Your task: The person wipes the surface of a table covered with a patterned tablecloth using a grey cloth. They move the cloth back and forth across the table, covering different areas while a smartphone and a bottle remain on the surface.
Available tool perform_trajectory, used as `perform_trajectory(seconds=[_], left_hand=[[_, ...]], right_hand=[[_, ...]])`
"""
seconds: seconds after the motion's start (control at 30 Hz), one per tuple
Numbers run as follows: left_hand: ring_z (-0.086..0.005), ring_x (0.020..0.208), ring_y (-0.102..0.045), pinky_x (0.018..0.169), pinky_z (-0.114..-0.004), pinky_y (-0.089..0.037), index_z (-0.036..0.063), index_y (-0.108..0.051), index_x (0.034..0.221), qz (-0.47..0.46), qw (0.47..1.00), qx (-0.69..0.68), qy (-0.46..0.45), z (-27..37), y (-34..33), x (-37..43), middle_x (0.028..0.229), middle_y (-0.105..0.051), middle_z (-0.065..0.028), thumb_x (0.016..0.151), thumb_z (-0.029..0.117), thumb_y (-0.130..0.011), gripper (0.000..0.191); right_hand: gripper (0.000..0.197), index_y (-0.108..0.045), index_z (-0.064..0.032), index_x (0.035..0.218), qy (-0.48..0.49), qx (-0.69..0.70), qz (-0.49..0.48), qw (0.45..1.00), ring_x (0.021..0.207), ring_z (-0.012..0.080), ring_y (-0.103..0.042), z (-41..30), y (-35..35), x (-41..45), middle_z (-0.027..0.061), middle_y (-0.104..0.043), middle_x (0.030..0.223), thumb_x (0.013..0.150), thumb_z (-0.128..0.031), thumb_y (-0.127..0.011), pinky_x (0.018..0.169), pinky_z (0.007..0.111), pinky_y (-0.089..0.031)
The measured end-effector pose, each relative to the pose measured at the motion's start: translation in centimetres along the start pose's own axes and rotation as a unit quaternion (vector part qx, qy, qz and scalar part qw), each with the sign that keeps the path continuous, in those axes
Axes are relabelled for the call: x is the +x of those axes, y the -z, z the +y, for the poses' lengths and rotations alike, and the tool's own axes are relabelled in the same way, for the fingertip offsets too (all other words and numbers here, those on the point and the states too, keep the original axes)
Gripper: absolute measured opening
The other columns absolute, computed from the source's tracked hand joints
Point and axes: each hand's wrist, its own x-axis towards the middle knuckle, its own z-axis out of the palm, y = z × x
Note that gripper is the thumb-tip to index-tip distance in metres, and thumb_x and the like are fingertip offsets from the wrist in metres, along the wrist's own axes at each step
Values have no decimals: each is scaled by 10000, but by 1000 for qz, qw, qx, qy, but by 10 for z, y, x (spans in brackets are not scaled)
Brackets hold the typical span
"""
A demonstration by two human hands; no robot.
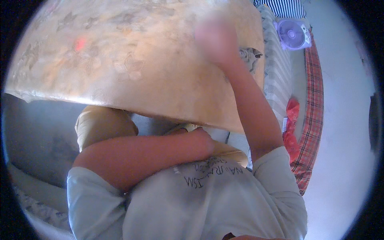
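My right hand (217, 37) is raised over the far right part of a table (168, 81) with a flower-patterned cover. It is blurred, so its fingers and anything in them cannot be made out. Beside the wrist, the cover has a torn patch (250, 58) with a grey patterned layer showing. My left forearm lies across my body, and my left hand (204, 142) rests at my lap by the table's near edge. Its fingers are turned away and mostly hidden; I cannot tell whether they hold anything.
Along the table's right side runs a seat with a striped cover (277, 69). A purple fan (291, 34) stands at its far end, near a black-and-white striped cloth (282, 8). Red plastic (291, 132) lies beside a red plaid cloth (314, 90). My knee (105, 126) sits under the table's edge.
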Motion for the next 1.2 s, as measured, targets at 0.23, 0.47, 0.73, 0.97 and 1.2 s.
perform_trajectory(seconds=[0.23,0.47,0.73,0.97,1.2], left_hand=[[-373,704,-672,622,-475,-547,8,-694,773,-6,1000,18,-10,-11,-32,9,746,-667,-200,728,123,-583,167],[-370,697,-671,617,-474,-549,5,-692,758,22,999,-38,19,0,-2,-1,753,-668,-202,746,125,-560,179],[-370,706,-670,630,-483,-543,13,-693,773,-22,1000,2,-1,-15,-33,12,762,-671,-198,743,134,-567,178],[-369,706,-668,635,-479,-543,10,-695,774,-2,1000,-22,17,-6,-15,3,757,-670,-194,740,139,-571,182],[-367,719,-671,634,-484,-542,4,-699,782,12,1000,13,-24,-7,-16,0,773,-672,-198,743,133,-568,189]], right_hand=[[97,-669,-134,706,-6,-20,-15,1000,851,273,-582,-6,16,8,67,-589,833,747,-201,-611,696,426,-483],[111,-675,-113,698,29,-35,-8,999,876,272,-600,-11,18,0,72,-599,842,730,-189,-601,708,421,-493],[131,-655,-117,685,6,-73,-14,997,837,275,-580,-8,14,16,93,-590,817,772,-186,-585,697,426,-483],[116,-697,-135,734,-28,-10,-57,998,872,266,-601,-19,22,0,69,-610,837,751,-223,-624,687,434,-486],[94,-664,-135,735,-52,-33,-62,996,869,302,-581,-15,21,16,85,-592,849,771,-216,-634,724,438,-483]])
